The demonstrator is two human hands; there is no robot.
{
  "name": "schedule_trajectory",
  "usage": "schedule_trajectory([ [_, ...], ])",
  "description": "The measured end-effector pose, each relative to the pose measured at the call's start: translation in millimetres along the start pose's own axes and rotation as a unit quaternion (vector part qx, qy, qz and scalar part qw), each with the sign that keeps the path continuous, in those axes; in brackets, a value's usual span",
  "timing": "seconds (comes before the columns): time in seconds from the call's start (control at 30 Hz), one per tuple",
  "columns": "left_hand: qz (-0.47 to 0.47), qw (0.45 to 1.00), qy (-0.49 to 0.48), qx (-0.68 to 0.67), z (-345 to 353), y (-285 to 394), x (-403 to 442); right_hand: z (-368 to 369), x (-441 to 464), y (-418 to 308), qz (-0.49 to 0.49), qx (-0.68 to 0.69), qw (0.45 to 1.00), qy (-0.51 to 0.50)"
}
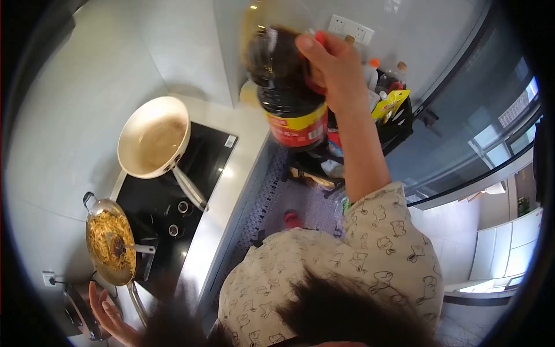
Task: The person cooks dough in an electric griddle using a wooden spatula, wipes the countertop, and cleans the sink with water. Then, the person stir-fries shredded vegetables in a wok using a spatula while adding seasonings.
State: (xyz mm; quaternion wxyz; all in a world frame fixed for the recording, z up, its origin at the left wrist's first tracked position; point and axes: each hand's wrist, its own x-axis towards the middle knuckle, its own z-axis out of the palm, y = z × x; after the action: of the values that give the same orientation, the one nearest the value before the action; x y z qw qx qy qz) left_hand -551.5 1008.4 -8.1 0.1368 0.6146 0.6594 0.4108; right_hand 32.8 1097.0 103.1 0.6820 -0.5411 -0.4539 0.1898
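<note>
My right hand [335, 69], raised at the top centre, grips the handle of a large bottle [289, 98] of dark liquid with a yellow and red label. At the lower left, my left hand [110, 317] has its fingers apart and holds nothing. It is beside the long handle of a pan [128, 272] filled with shredded food [104, 231]. A spatula [139, 248] rests in that food. Farther back on the black stove stands a cream-coloured pan [167, 141] with no food in it.
Beyond my right arm, a black rack [399, 130] holds several bottles and a yellow packet [393, 104]. The white counter [231, 173] edges the stove. A round dark appliance [78, 312] stands at the lower left. Wall sockets [351, 29] are at the top.
</note>
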Motion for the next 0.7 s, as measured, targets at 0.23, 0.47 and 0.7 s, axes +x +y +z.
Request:
schedule_trajectory([
  [0.23, 0.093, 0.995, 0.042, -0.003, 130, 151, 12, -128, 67, 77, -0.092, -0.069, 0.981, 0.155],
  [0.47, 0.046, 0.992, -0.103, -0.060, 210, 228, -5, -169, 126, 178, -0.054, -0.032, 0.974, 0.216],
  [0.7, -0.014, 0.980, -0.180, -0.083, 232, 247, -12, -181, 145, 300, 0.045, -0.097, 0.960, 0.258],
])
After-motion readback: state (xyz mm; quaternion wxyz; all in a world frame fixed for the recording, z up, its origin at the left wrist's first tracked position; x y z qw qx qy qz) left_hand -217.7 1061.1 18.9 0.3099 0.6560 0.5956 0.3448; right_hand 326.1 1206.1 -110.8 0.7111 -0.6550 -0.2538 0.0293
